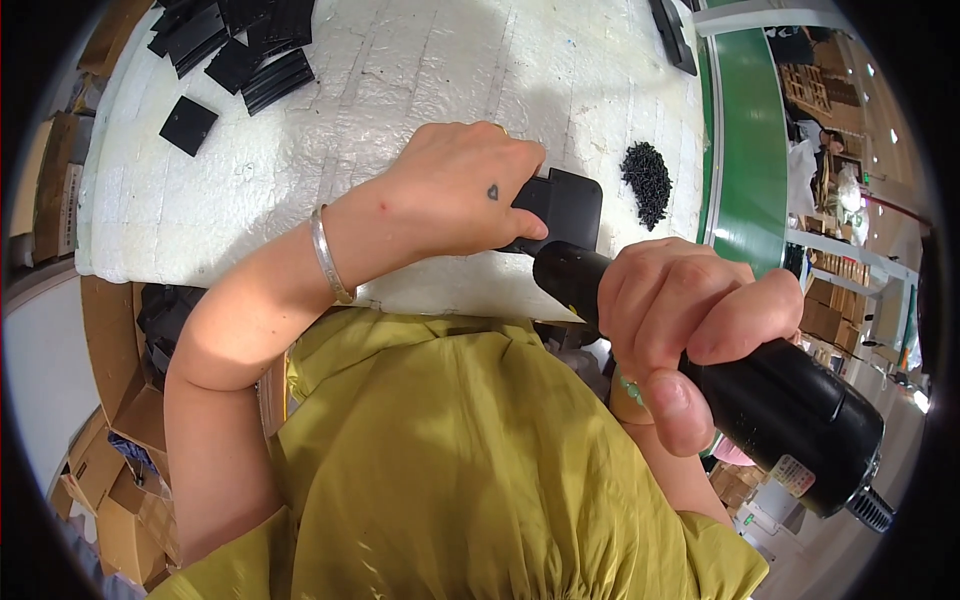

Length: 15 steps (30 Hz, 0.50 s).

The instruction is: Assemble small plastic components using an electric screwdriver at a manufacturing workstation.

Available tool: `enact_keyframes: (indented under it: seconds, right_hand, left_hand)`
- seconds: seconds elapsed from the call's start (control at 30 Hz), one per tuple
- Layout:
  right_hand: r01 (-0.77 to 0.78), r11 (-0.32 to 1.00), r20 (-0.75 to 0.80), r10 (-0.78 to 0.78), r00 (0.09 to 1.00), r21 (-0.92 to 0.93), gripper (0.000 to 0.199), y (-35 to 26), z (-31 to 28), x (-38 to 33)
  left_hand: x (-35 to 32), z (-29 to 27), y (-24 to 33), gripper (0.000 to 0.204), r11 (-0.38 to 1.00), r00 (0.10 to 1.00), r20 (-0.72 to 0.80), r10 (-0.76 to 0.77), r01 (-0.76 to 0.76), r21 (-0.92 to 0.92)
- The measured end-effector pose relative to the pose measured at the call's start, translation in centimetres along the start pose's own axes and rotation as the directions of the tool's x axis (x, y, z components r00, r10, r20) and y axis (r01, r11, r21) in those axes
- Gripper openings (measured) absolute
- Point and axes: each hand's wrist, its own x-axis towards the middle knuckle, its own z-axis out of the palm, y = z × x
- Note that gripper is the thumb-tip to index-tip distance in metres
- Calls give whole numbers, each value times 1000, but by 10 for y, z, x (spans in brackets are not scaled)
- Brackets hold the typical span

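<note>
The right hand [690,320] is wrapped tight around a black driver [740,390], fingers curled over the barrel and the thumb pressed along its near side. The tool lies slanted, its front end pointing up and left to the part [568,208], its rear end with a small label toward the lower right. The tip itself is hidden behind the left hand's thumb and the tool's nose, so whether it touches the part cannot be told.

The left hand [455,190] lies palm down over the left side of the part, a flat black plastic piece with rounded corners, pinning it to the pad [400,90] near the pad's front edge. A silver bangle [330,255] sits on the left wrist.

Just right of the part, apart from it, a small heap of dark screws [647,180] lies on the pad. At the pad's far left corner a scatter of black plates [235,50] lies, one square plate a little apart from the rest. A green belt [750,140] runs along the pad's right edge. Brown cartons [120,480] stand on the floor at the lower left. The person wears an olive-yellow shirt [450,460].
</note>
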Motion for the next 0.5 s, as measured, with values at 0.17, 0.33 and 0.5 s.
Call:
enact_keyframes:
  seconds: [0.17,0.33,0.5]
  right_hand:
    - [-32,999,-234,40,971,38,29,-6,10,-1]
    - [227,944,-552,-61,832,239,43,-34,-12,-20]
    - [-123,981,-728,195,657,152,77,-5,-1,-22]
  left_hand:
    - [-2,-2,1,39,999,996,-81,41,-43,-19]
    - [-9,-16,-3,40,675,963,-224,-150,-66,-735]
    - [-18,-8,38,38,356,954,-284,-93,-235,-905]
